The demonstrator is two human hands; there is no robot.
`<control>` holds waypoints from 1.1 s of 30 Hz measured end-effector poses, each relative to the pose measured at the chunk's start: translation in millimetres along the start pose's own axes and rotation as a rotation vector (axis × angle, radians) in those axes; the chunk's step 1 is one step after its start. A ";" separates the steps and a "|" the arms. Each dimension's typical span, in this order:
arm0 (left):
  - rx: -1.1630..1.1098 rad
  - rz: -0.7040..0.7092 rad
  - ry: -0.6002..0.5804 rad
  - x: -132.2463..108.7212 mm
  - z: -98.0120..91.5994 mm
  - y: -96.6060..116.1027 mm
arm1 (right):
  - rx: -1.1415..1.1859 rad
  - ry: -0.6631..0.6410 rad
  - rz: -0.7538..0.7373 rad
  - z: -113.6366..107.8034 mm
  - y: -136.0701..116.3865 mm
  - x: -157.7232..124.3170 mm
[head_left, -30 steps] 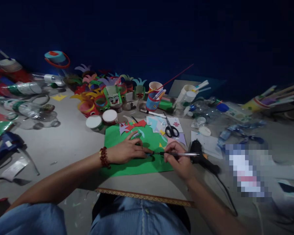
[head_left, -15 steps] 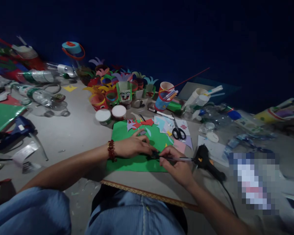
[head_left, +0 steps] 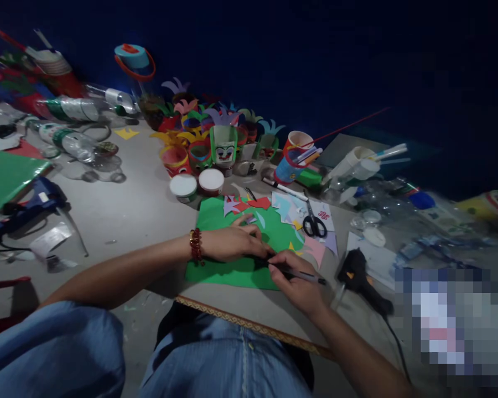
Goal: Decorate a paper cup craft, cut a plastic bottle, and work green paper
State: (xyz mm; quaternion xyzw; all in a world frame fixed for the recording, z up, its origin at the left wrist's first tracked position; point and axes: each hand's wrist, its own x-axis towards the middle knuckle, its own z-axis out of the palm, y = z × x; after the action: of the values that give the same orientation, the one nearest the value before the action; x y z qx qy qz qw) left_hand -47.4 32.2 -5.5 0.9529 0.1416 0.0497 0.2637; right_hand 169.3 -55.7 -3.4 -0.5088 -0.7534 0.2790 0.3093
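Observation:
A green sheet (head_left: 228,273) lies in front of me on the table. My left hand (head_left: 232,243), with a red bead bracelet at the wrist, rests palm down over it. Its outer fingers are spread, and the ones nearest me close at a small dark thing mostly hidden under them. In my right hand (head_left: 294,276) is a pen (head_left: 309,276), held slantwise with its back end pointing right. Its tip meets the left fingertips, where the detail is hidden. Cut paper scraps (head_left: 259,203) and black-handled scissors (head_left: 314,225) lie along the sheet's far and right edges.
A black glue gun (head_left: 363,282) with its cord lies right of my right hand; a blue glue gun (head_left: 37,202) is far left. Behind the sheet stand two white-lidded tubs (head_left: 211,181), decorated cups (head_left: 224,149) and a blue pen cup (head_left: 289,166). Plastic bottles (head_left: 72,141) lie left.
The view has shifted, so the table things appear farther right and mostly slightly higher. My right hand has drawn in against the left fingertips, and the pen now slants more.

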 end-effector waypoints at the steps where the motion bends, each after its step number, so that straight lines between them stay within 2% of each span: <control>1: 0.005 0.004 -0.001 -0.1 0.1 -0.2 | -0.005 0.000 0.005 0.1 0.5 -0.1; 7: 0.006 0.025 0.030 0.0 2.1 -2.3 | -0.003 -0.017 -0.001 2.2 2.9 -0.9; 13: -0.023 0.032 0.124 -0.6 4.8 -2.4 | -0.021 -0.034 -0.013 1.4 1.4 0.3; 23: -0.069 0.002 0.038 0.1 0.6 -0.2 | -0.044 -0.038 -0.096 0.7 4.6 -2.0; 33: -0.072 0.010 0.071 -0.4 2.7 -1.1 | -0.051 -0.026 -0.073 -3.7 3.1 -2.2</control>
State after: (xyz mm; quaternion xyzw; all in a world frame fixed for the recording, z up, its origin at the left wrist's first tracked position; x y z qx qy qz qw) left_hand -47.6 31.7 -8.4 0.9411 0.1443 0.0898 0.2923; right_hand 174.5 -56.4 -3.7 -0.4848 -0.7824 0.2547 0.2966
